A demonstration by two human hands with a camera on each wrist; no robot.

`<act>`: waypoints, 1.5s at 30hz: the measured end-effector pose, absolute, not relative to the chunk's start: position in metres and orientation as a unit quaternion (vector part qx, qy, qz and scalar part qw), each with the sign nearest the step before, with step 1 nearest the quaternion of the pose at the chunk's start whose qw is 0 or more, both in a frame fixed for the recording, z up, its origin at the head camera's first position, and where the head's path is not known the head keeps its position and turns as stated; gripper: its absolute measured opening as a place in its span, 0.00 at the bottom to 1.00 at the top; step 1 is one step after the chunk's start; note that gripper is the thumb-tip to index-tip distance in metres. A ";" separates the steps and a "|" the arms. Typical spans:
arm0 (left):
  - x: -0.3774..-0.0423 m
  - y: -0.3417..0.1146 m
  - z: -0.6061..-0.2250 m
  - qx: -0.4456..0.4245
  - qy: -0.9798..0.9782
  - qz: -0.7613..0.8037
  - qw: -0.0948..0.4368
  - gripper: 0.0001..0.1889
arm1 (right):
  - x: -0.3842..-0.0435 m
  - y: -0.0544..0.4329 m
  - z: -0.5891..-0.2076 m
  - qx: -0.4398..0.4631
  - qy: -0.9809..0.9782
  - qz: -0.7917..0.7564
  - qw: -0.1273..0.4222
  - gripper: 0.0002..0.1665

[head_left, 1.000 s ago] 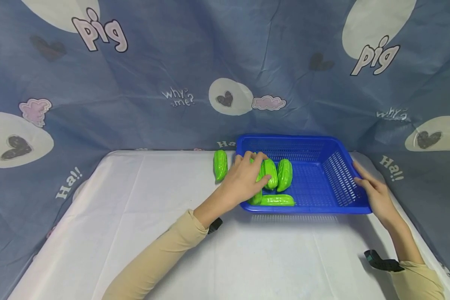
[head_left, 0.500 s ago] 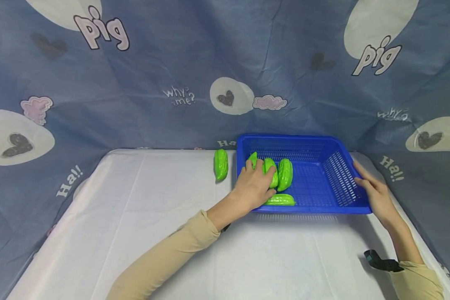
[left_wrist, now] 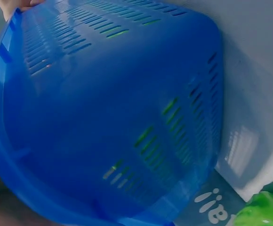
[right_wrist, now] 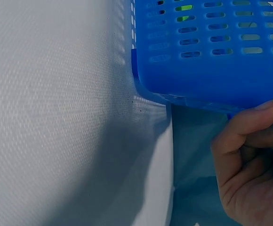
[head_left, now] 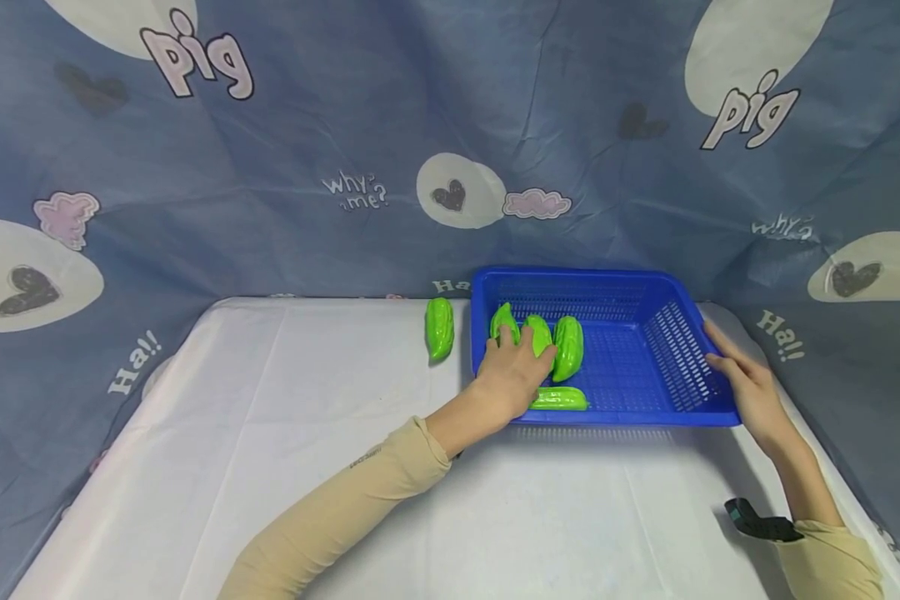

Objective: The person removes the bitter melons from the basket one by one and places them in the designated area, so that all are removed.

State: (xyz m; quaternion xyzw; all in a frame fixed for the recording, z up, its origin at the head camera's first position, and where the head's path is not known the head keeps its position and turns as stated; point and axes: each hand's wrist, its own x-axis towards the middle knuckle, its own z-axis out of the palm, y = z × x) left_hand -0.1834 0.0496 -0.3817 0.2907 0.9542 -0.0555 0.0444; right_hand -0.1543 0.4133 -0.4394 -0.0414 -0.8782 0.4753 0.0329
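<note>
A blue plastic basket [head_left: 622, 417] with slotted walls is on the right side of the table. Glossy, ridged green peppers lie in its left half: one pepper [head_left: 567, 348] beside another [head_left: 537, 335], one at the back left [head_left: 504, 319], and one lying crosswise [head_left: 561, 398] along the front. My left hand [head_left: 512, 377] reaches over the basket's left side, fingers at the peppers; what is beneath the palm is hidden. My right hand [head_left: 753, 396] grips the basket's right rim, its thumb on the edge, as the right wrist view also shows [right_wrist: 252, 174].
One more green pepper [head_left: 440, 329] lies on the white tablecloth [head_left: 330, 433], left of the basket, near the back edge. Behind the table hangs a blue printed cloth [head_left: 307, 250].
My left hand has moved slightly right and toward the front of the basket, uncovering the back-left pepper and covering the front-left one. My right hand and the basket stay in place.
</note>
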 end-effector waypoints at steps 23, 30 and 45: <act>-0.186 0.040 -0.388 0.294 0.955 0.047 0.000 0.28 | -0.157 0.412 -0.440 -0.043 -0.870 0.491 0.025 0.33; -0.185 0.041 -0.386 0.301 0.953 0.036 0.003 0.28 | -0.157 0.412 -0.440 -0.039 -0.872 0.488 0.026 0.33; -0.180 0.041 -0.380 0.319 0.942 0.011 -0.104 0.24 | -0.154 0.414 -0.440 -0.047 -0.875 0.480 0.027 0.33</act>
